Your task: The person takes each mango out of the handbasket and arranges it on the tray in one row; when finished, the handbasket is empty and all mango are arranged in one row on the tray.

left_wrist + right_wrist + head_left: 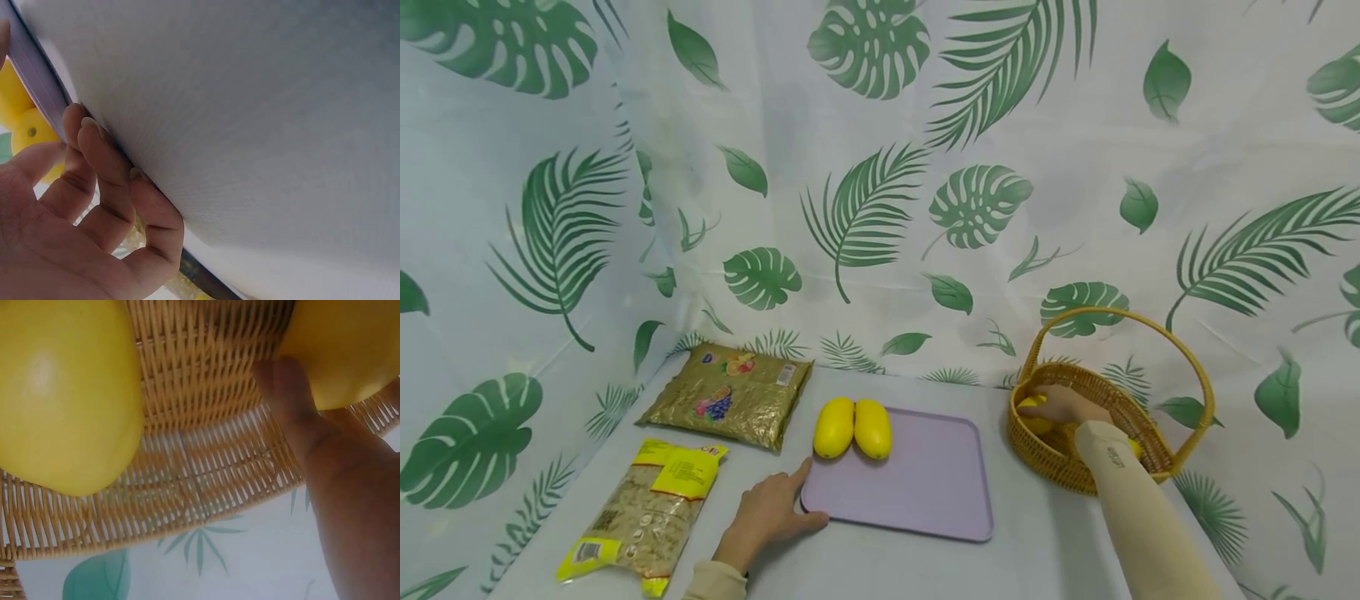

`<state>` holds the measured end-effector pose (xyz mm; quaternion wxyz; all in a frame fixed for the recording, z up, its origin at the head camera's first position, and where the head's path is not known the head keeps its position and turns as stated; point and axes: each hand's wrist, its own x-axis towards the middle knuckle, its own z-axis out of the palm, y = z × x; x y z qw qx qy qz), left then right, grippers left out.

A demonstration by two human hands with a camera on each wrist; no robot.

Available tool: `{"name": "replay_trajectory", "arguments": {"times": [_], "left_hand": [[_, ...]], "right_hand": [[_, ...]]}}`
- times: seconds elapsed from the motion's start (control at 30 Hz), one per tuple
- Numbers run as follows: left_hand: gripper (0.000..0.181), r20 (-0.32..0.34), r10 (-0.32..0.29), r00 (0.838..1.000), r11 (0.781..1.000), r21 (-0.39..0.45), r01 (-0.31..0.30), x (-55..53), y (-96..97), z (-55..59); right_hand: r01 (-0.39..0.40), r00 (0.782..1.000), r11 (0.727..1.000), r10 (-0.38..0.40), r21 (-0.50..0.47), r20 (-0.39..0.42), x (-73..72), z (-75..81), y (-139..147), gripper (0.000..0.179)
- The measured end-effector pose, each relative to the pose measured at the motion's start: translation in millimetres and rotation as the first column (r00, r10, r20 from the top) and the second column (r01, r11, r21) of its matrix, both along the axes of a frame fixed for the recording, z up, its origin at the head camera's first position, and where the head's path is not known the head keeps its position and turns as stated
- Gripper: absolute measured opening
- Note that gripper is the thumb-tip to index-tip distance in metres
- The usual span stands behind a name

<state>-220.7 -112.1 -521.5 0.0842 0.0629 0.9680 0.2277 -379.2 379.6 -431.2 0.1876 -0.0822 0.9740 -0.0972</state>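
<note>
Two yellow mangoes (pixel 853 427) lie side by side on the left back part of a lilac rectangular tray (pixel 917 483). My left hand (pixel 771 508) holds the tray's near left corner, thumb along the front edge and index finger along the left side. In the left wrist view, the other fingers (pixel 112 162) bend beside the tray's rim. At the right, my right hand (pixel 1063 404) reaches into a wicker basket (pixel 1052 471) and grips a mango (pixel 1036 417) at its left end. The right wrist view shows the thumb against this mango (pixel 350 356) and another mango (pixel 62 394) farther along the basket.
A gold printed packet (pixel 730 396) lies at the back left of the white table. In front of it is a clear and yellow bag (pixel 647 508) of pale contents. The basket's tall handle (pixel 1198 383) arches above it. A leaf-patterned curtain (pixel 880 208) hangs behind.
</note>
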Motion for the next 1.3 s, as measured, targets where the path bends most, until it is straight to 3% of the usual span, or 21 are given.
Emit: {"name": "replay_trajectory", "arguments": {"times": [0.27, 0.6, 1.03, 1.3], "left_hand": [[0.095, -0.015, -0.009, 1.000, 1.000, -0.002, 0.009, 0.3, 0.3, -1.3], [0.095, 0.000, -0.002, 1.000, 1.000, -0.005, 0.002, 0.9, -0.1, 2.1], [0.095, -0.022, -0.009, 1.000, 1.000, -0.002, 0.009, 1.8, 0.0, 0.4], [0.096, -0.015, -0.013, 1.000, 1.000, -0.006, 0.013, 1.2, -0.1, -1.0]], "right_hand": [[-0.008, 1.000, 1.000, 0.008, 0.018, -0.020, -2.1, -2.0, 4.6, 0.080], [-0.008, 0.999, 1.000, 0.007, -0.020, -0.045, 4.9, 10.5, 13.7, 0.082], [-0.013, 0.991, 0.998, 0.005, -0.061, -0.131, 24.4, 30.5, 10.1, 0.086], [-0.047, 0.972, 0.993, 0.021, -0.108, -0.235, 38.2, 39.7, 3.0, 0.083]]}}
